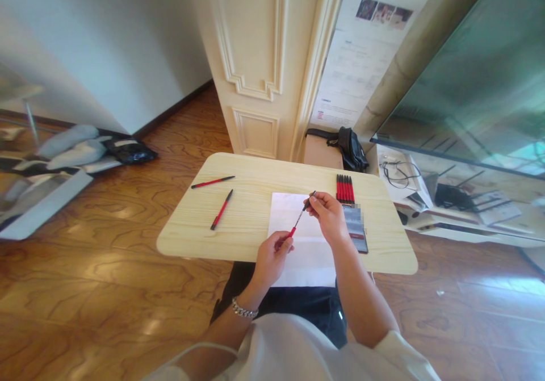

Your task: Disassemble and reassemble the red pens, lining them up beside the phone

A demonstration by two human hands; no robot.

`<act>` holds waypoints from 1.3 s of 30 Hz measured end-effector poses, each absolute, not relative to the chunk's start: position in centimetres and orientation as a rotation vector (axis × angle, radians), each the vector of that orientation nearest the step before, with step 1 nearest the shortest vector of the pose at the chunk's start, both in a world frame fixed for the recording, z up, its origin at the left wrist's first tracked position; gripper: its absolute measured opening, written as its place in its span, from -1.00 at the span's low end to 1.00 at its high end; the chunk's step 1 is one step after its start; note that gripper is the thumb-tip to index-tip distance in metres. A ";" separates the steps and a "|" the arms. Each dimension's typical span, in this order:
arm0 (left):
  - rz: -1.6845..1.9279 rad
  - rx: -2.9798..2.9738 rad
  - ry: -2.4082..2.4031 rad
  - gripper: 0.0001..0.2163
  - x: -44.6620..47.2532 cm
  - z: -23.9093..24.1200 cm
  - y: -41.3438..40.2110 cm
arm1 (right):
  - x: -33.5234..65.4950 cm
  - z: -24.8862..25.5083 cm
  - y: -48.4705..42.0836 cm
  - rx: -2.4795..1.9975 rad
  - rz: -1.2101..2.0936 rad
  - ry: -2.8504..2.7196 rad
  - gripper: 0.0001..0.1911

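A pen pulled apart lengthwise is held above a white sheet of paper [304, 262]. My left hand [272, 256] is closed around its red barrel [292, 233], most of which the fingers hide. Between finger and thumb, my right hand [328, 216] pinches the pen's black end section [307, 204]. A thin refill [299, 218] shows in the gap between the two parts. To the left lie two red-and-black pens, an upper pen [213, 182] and a lower pen [222, 209]. Beyond my right hand, several like pens [345, 189] lie side by side in a row.
The pale wooden table [251, 171] has rounded corners. A dark booklet [356, 230] lies right of the paper, partly behind my right forearm. Past the far edge stand a cream door [255, 46] and a black bag [351, 149] on a box. Various items lie on the floor at left.
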State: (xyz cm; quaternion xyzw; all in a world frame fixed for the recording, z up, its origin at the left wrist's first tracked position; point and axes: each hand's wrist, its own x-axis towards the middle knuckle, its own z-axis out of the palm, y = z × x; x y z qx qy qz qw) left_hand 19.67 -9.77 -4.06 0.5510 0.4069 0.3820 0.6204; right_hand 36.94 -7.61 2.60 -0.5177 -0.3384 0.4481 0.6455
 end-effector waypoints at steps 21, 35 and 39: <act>0.823 1.170 0.882 -0.68 19.9 -2.6 -9.6 | 35.8 1.2 -9.7 -1.234 1.125 -0.957 -0.75; 0.701 0.991 0.777 -0.71 20.1 -2.3 -9.7 | 36.0 0.7 -10.6 -1.265 1.124 -0.935 -0.77; 0.783 1.094 0.909 -0.73 20.5 -2.7 -9.6 | 34.9 0.2 -10.7 -1.318 1.003 -0.846 -0.74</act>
